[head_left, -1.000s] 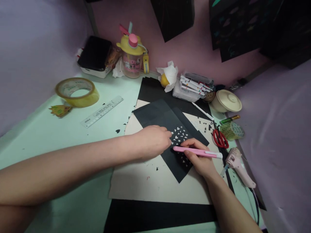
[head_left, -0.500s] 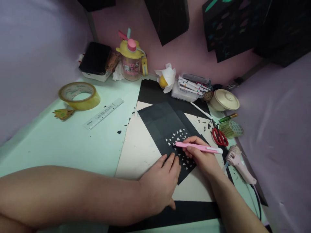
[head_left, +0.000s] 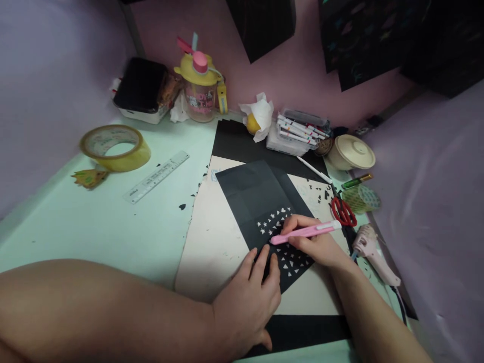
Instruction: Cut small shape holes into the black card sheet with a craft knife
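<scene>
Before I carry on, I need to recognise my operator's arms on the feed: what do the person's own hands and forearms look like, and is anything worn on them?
Both the left hand and right hand are ungloved. No sleeve shows on the left forearm or right forearm, nor any watch, bracelet or ring.

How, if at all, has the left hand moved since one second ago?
Yes: the left hand has moved toward the wearer, farther from the ruler.
</scene>
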Demonstrator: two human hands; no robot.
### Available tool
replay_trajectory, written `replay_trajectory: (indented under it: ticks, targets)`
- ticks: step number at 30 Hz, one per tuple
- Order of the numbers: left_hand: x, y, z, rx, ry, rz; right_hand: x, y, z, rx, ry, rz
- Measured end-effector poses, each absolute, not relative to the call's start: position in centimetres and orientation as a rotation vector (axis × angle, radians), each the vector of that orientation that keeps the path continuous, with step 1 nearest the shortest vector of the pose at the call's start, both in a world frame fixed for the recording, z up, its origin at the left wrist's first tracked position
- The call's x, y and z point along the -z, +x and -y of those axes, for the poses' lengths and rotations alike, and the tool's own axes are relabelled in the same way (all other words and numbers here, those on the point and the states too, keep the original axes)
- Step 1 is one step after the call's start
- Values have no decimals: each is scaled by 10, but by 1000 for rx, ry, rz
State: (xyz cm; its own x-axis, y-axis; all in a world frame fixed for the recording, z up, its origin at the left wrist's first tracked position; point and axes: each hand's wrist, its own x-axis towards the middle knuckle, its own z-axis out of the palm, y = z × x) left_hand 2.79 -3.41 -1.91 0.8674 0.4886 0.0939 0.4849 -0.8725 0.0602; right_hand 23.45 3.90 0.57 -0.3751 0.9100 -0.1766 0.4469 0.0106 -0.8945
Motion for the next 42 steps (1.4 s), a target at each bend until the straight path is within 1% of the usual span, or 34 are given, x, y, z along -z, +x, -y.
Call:
replay_trajectory:
  ticks: [19,42]
  targets:
    - [20,30,36,-156,2986,-807,0,234,-34,-1342,-1466,1816]
    - [20,30,37,-126,2981,-810,-6,226,-36,-1258,-1508,1798]
